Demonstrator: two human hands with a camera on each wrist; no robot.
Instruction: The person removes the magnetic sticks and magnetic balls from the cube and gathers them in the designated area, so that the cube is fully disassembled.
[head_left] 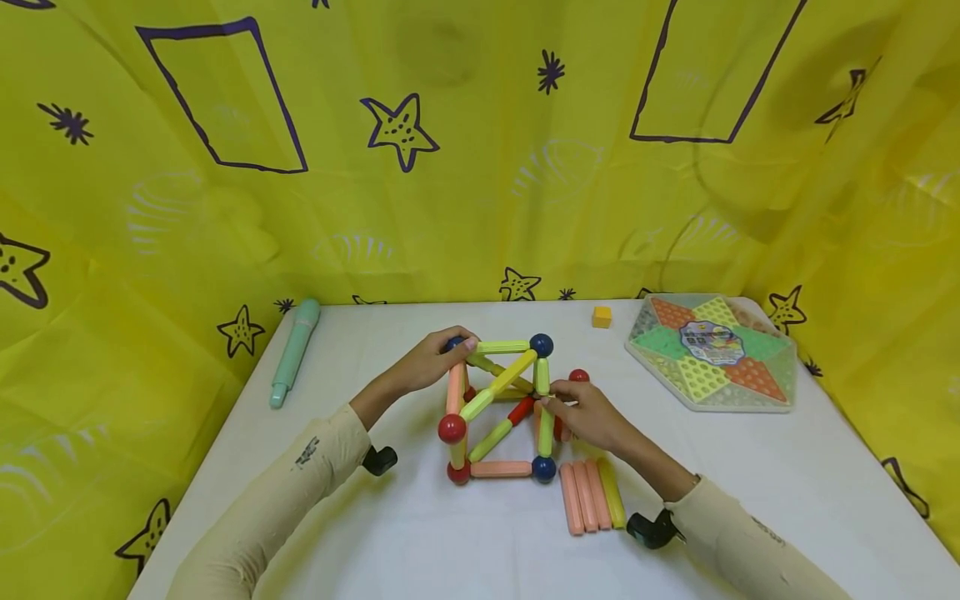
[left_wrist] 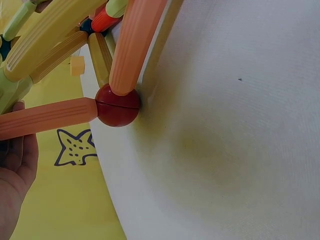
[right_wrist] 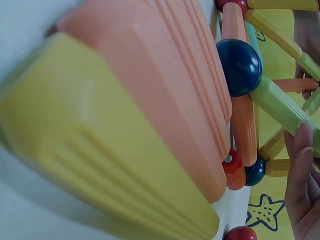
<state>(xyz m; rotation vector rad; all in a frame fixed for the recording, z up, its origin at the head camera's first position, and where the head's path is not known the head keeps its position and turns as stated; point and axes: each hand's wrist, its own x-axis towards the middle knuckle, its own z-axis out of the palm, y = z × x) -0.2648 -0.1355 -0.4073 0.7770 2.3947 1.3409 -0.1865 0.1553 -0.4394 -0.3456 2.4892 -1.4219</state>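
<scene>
A cube-like frame of magnetic building sticks and balls stands on the white table, with salmon, yellow, green and red sticks between red balls [head_left: 452, 428] and blue balls [head_left: 543, 469]. My left hand [head_left: 429, 363] grips its upper back-left corner around a blue ball [head_left: 453, 342], partly hidden by the fingers. At the right side, my right hand [head_left: 590, 415] pinches the upright light green stick [head_left: 546, 433] between thumb and fingers, as the right wrist view confirms. A yellow-green stick [head_left: 498, 386] slants across the top. A red ball [head_left: 578, 376] shows behind the right hand.
Several loose salmon sticks [head_left: 585, 497] and a yellow stick [head_left: 611, 493] lie side by side at the front right. Farther back are a small yellow cube [head_left: 602, 317] and a hexagonal patterned case [head_left: 708, 352]. A mint-green microphone-shaped object [head_left: 295, 354] lies at the left.
</scene>
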